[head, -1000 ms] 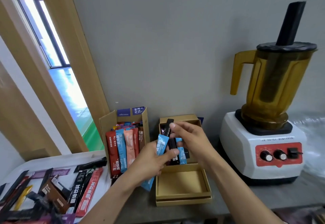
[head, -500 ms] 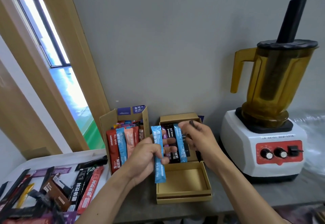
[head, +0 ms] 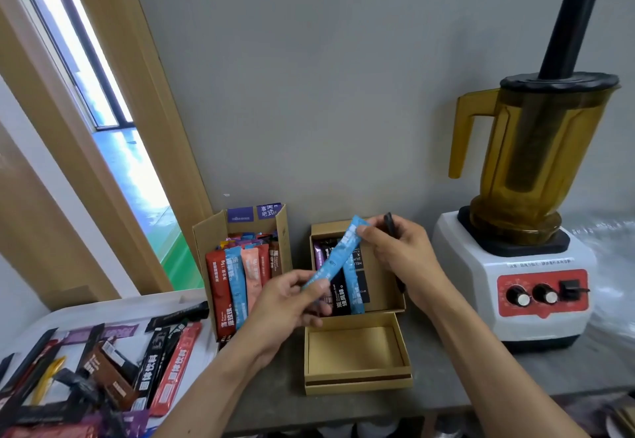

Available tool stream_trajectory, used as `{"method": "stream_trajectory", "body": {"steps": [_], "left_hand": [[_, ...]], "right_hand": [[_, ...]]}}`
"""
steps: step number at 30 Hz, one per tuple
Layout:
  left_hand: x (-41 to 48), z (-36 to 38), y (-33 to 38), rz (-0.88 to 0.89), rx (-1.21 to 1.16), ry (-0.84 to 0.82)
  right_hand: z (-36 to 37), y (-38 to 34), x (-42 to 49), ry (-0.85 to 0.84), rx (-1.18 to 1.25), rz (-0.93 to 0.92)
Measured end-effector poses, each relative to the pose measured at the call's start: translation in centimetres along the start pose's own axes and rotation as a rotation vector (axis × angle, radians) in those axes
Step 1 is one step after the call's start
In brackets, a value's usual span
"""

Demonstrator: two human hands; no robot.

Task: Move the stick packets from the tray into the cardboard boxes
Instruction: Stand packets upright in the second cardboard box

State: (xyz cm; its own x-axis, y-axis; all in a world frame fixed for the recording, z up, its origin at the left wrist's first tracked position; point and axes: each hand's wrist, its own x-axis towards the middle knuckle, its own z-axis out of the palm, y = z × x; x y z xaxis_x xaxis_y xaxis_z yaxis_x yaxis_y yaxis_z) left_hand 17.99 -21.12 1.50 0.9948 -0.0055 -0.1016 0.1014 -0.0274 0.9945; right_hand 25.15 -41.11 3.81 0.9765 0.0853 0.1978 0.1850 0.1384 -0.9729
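Holding blue packet (head: 338,255) slantwise, both hands above open box (head: 385,286).

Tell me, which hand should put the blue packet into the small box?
Probably the right hand. It pinches the top end of the blue packet directly over the small box. The left hand holds the bottom end, nearer the tall box, so it should just release its grip.

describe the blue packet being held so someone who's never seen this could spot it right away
Start at the amber blender on the right and look left to the flat open cardboard box against the wall. Slanting in the air over that box is the light blue stick packet, its lower end in the left hand and its upper end in the right hand. The other blue packets sit inside boxes; this one is the only one held.
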Motion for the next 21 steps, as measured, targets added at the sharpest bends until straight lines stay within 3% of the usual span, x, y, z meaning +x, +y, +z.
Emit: {"method": "stream_trajectory", "body": {"steps": [4,7,9,11,13,18,21], "left_hand": [[0.7,-0.7,0.1,0.072,-0.052,0.137],[1.0,-0.3,0.2,0.146,0.111,0.115],[1.3,0.1,0.4,0.187,0.208,0.107],[1.6,0.7,0.7,0.198,0.229,0.081],[2.0,1.2,1.0,0.202,0.199,0.066],[2.3,1.4,0.7,0.211,0.107,0.102],[1.3,0.6,-0.6,0.164,0.172,0.094]], "right_hand": [[-1.8,1.8,-0.4,0.029,-0.064,0.078],[-2.2,2.9,-0.8,0.067,-0.218,-0.046],[-2.2,3.1,-1.0,-0.043,-0.394,-0.124],[-1.8,3.3,-1.3,-0.274,-0.556,-0.126],[-1.4,3.4,-1.3,-0.366,-0.530,-0.086],[-1.4,5.2,1.2,0.032,-0.578,-0.065],[-1.6,6.3,1.4,0.030,-0.762,0.003]]}}
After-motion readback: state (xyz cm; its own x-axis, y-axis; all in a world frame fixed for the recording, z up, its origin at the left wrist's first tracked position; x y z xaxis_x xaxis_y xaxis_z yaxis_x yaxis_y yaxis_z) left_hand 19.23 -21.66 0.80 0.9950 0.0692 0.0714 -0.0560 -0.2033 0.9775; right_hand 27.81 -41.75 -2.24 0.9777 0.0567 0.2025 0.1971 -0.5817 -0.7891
